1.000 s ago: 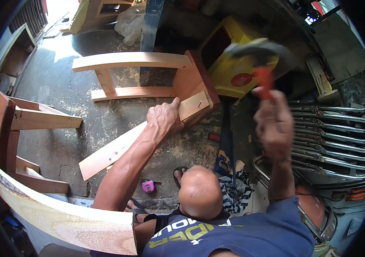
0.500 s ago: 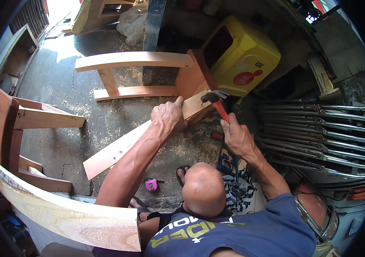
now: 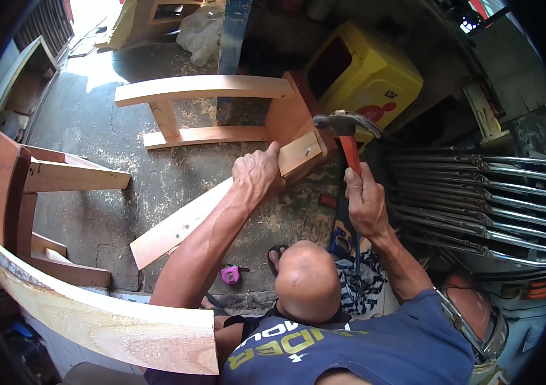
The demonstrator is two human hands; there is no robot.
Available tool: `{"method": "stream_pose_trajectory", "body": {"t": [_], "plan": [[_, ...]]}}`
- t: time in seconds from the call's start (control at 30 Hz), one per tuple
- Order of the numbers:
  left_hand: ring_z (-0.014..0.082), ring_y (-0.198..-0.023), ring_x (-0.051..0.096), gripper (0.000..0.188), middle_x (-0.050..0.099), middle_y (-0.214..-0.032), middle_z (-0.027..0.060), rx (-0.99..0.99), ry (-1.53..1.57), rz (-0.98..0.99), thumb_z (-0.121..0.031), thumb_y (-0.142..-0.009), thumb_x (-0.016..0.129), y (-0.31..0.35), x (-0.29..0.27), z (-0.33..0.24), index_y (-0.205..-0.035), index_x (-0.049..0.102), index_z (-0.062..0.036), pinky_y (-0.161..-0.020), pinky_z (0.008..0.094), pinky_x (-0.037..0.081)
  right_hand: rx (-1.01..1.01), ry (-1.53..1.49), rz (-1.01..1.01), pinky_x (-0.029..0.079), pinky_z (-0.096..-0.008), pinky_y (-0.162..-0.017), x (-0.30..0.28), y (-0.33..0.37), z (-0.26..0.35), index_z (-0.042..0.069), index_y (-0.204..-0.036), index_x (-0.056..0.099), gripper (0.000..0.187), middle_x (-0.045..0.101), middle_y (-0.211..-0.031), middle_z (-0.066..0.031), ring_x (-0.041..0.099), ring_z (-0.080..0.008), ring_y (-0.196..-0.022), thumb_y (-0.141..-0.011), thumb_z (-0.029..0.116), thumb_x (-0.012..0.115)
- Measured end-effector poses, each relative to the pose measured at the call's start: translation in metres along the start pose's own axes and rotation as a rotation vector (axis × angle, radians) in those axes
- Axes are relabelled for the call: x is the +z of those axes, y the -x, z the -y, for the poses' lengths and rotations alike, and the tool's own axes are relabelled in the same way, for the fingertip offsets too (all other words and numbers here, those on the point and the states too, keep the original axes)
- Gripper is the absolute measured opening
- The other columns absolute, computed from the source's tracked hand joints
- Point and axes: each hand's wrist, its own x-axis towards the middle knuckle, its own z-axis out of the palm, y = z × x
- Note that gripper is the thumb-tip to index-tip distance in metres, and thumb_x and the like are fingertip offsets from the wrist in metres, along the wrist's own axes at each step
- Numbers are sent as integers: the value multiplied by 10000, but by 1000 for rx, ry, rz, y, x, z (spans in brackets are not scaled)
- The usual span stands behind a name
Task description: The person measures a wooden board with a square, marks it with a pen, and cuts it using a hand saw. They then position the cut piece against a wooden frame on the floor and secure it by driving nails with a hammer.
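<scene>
My right hand [image 3: 367,204] is closed round the orange-red handle of a claw hammer [image 3: 348,124]. The hammer's head is raised above the right end of a pale wooden board [image 3: 167,234], apart from it. A nail [image 3: 308,151] sticks up from that end. Farther down the board my left hand [image 3: 257,170] grips it, fingers wrapped over the edge and thumb pointing along it. The board's end meets a wooden stool [image 3: 289,109] lying on its side, with a reddish-brown top and pale legs. My forearm covers part of the board.
A second wooden stool [image 3: 3,192] lies at the left, with a long pale plank [image 3: 132,333] in front. A yellow plastic bin [image 3: 375,83] stands behind. Stacked metal tube frames [image 3: 478,205] fill the right. On the floor are a pink tape measure [image 3: 230,275] and a blue-handled saw [image 3: 342,239].
My right hand has lifted the hammer up and to the right, away from the board, uncovering the nail. My left hand keeps its grip. The whole view has shifted slightly.
</scene>
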Motion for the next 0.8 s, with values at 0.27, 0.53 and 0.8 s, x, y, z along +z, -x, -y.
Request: {"method": "stream_pose_trajectory", "body": {"t": [0.27,0.53,0.8], "plan": [[440,-907,726,545,731,-936,264,10,-27,-8,-251,-758,757,1,-2,6,-1235,544,-95,-798,529,578,-404,-704,-244,319,-248,-427,-71,6,66,87,-1036,576,400,394,-656,76,327,-53,-467,-1116,419,369],[411,-972,727,467,741,-958,222,-8,-32,12,-207,-757,780,-2,2,-15,-1154,565,-88,-853,479,578,2,140,-37,434,-437,-512,-17,0,-15,24,-1019,526,281,570,-622,-245,649,-462,-651,-1085,293,478],[425,-948,729,461,734,-938,245,26,-33,13,-214,-764,773,-5,3,-25,-1149,555,-83,-827,505,579,-75,304,58,453,-419,-535,-29,-6,-50,1,-1026,557,384,568,-624,-123,563,-194,-514,-1094,365,457]]}}
